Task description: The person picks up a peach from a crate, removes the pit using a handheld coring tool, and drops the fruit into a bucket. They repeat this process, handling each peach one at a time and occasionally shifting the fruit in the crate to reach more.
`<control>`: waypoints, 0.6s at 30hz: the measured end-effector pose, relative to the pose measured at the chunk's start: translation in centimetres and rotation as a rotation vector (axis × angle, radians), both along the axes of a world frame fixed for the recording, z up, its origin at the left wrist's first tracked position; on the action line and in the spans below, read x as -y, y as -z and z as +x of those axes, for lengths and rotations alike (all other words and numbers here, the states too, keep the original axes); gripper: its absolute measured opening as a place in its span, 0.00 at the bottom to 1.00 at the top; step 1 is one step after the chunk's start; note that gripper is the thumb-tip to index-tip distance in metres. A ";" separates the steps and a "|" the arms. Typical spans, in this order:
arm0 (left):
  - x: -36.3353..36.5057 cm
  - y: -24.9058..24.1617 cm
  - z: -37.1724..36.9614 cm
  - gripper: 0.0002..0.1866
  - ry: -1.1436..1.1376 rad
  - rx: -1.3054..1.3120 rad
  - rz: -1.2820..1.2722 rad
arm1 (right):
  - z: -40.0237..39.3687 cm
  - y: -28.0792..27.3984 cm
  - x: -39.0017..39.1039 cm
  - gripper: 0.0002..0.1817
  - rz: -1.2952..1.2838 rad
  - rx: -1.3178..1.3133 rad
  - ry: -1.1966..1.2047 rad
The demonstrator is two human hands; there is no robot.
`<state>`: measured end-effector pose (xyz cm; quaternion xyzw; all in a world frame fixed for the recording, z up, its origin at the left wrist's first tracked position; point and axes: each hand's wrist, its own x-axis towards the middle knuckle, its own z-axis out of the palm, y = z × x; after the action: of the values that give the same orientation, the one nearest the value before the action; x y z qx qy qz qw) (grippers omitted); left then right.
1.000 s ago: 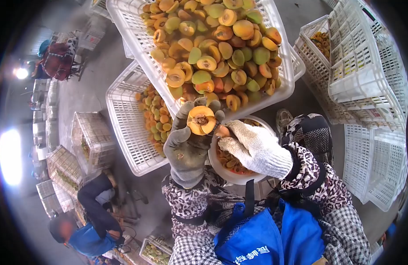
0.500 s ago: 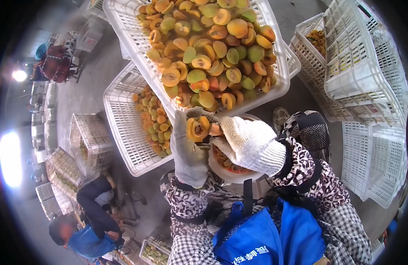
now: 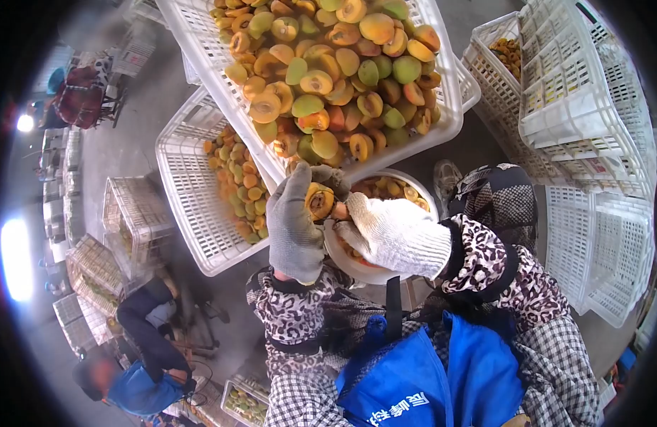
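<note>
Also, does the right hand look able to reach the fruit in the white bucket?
Probably yes: the right hand is over the bucket, and fruit pieces beyond it lie uncovered, though its fingers hold something small.

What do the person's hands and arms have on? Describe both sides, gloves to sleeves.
The left hand wears a grey knit glove; the right hand, an off-white knit glove with brownish stains toward the fingers and a ribbed cuff. Both arms have leopard-print sleeve covers with dark bands, and black-and-white checked sleeves above.
</note>
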<state>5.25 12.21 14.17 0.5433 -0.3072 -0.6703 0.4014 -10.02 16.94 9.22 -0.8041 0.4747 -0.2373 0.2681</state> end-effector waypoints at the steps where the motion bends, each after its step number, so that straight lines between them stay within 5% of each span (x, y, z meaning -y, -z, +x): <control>1: -0.1 0.0 0.0 0.18 0.001 -0.001 0.002 | 0.1 0.2 0.1 0.14 -0.067 0.045 -0.069; 2: -0.1 0.0 0.1 0.20 0.067 0.040 -0.080 | -0.4 0.2 0.3 0.14 -0.449 -0.079 -0.156; 3: -0.1 0.0 0.1 0.23 0.137 0.083 -0.164 | -0.5 -0.2 0.0 0.14 -0.448 -0.080 -0.151; 5: 0.0 0.2 0.3 0.20 0.129 0.036 -0.050 | -0.6 -1.4 -0.4 0.14 -0.070 0.071 0.000; 7: 0.1 1.1 0.7 0.17 0.114 -0.018 0.060 | -0.8 -2.3 -0.3 0.13 -0.045 -0.065 0.069; 10: 0.2 3.9 2.1 0.13 0.437 0.441 -0.283 | -1.1 -1.8 -0.4 0.12 -0.054 -0.260 0.135; 14: -0.4 3.3 1.6 0.12 0.414 0.454 -0.238 | -2.1 -0.9 0.3 0.12 -0.186 -0.272 0.056; 16: 0.0 2.4 0.6 0.16 0.227 0.068 0.150 | -2.3 0.0 0.1 0.13 -0.152 -0.247 0.041; 18: -0.3 3.4 1.1 0.14 0.330 0.228 -0.041 | -2.5 1.0 -0.4 0.13 0.063 -0.202 -0.057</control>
<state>6.33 12.51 10.76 0.5496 -0.4493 -0.6548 0.2596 -12.48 17.34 8.22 -0.8281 0.4836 -0.1324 0.2508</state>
